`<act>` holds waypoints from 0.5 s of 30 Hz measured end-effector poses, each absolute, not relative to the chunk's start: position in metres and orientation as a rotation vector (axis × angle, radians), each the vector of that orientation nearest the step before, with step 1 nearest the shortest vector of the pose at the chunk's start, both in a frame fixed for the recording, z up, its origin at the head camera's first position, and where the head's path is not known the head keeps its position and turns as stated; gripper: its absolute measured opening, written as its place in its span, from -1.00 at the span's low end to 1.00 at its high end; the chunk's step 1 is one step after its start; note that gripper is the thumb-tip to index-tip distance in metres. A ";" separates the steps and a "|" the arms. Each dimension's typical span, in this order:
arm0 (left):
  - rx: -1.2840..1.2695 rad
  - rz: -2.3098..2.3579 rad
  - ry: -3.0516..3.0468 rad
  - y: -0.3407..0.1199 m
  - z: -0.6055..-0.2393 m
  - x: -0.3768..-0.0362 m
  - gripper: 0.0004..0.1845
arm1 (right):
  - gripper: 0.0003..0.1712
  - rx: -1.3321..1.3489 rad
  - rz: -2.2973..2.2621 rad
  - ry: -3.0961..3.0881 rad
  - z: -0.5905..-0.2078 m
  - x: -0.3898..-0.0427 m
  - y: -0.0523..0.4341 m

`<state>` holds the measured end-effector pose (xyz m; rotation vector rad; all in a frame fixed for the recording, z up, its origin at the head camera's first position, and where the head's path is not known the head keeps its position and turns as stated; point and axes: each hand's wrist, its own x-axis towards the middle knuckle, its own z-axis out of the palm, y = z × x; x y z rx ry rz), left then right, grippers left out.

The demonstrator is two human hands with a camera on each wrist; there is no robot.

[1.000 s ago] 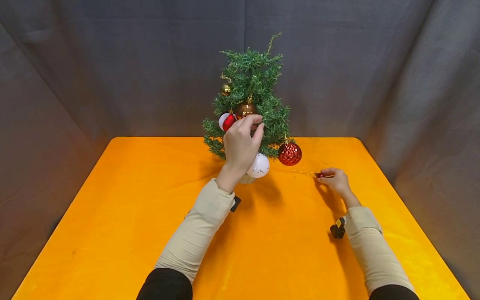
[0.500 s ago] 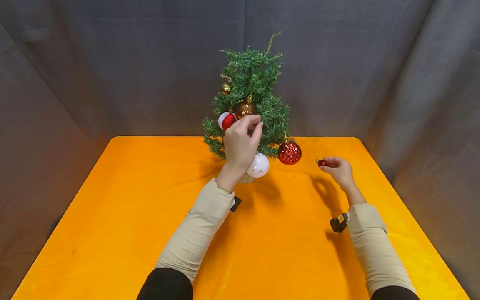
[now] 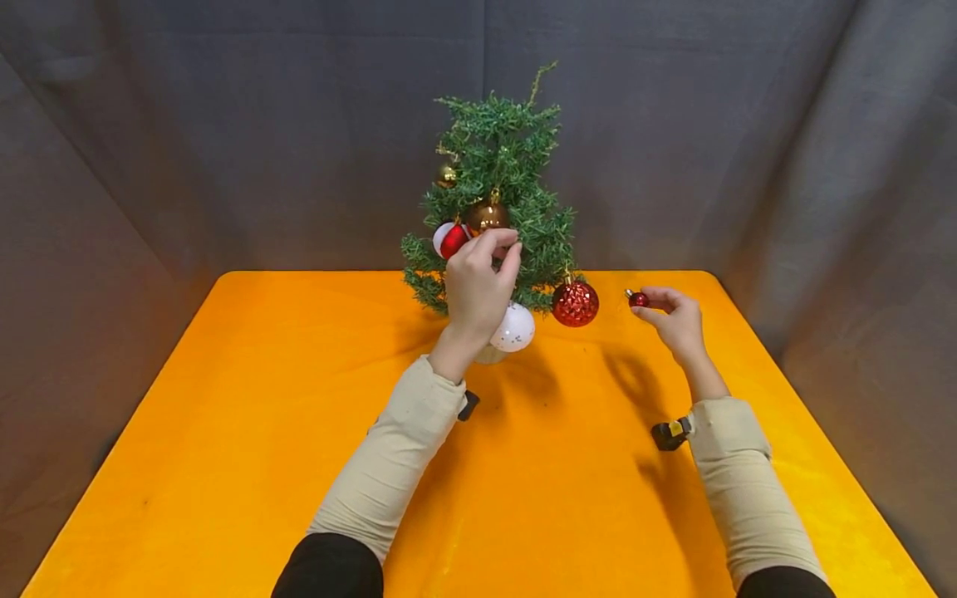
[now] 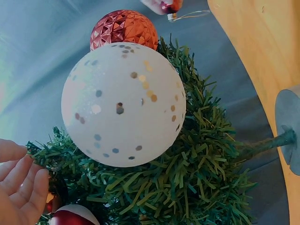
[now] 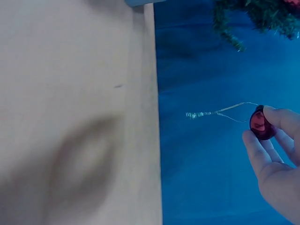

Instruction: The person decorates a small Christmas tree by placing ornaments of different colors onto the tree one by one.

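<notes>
Bench [image 3: 224,432] in orange carries a small artificial Christmas tree [image 3: 497,149] at its far middle. Hung on the tree are a white sequinned bauble [image 3: 514,328], a red faceted bauble [image 3: 575,302] and a bronze bauble [image 3: 488,215]. The left hand [image 3: 477,286] reaches into the branches, fingers curled; whether its grip holds anything I cannot tell. The right hand [image 3: 676,320], raised right of the tree, pinches a tiny red bauble [image 3: 638,299], its wire loop [image 5: 220,112] sticking out free.

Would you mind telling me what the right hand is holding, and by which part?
The right hand pinches a small red bauble by its ball; its wire loop hangs free.
</notes>
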<state>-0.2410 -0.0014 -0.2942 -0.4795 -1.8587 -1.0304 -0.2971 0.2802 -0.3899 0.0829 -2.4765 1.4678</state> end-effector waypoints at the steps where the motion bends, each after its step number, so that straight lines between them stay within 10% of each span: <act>1: -0.479 -1.030 -1.859 -0.001 -0.294 -0.241 -0.90 | -0.59 0.089 1.469 -2.467 -0.388 -0.297 0.279; 15: -0.487 -1.026 -1.859 -0.002 -0.295 -0.241 -0.91 | -0.61 0.268 1.638 -2.221 -0.390 -0.314 0.283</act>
